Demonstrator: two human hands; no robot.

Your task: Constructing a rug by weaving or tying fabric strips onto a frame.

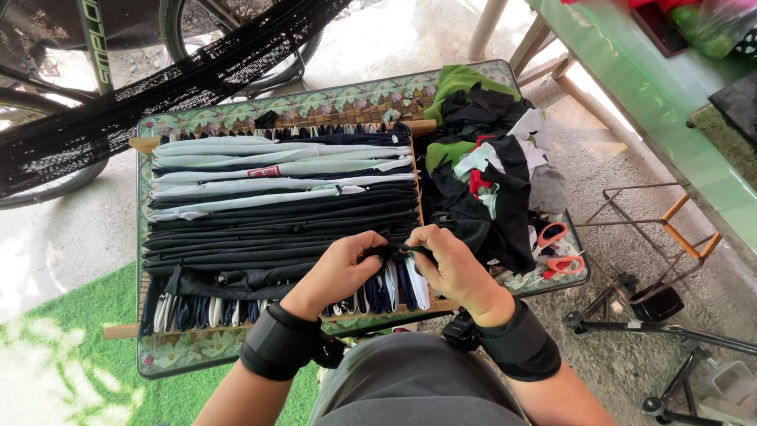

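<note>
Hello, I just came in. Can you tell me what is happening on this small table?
A person sits at a small patterned table and works with both bare hands on a wooden frame filled with stretched strips of cloth, pale ones at the far side and black ones nearer. The left hand and the right hand pinch a black strip between them at the near right part of the frame. A pile of cloth scraps lies to the right, with orange-handled scissors beside it.
</note>
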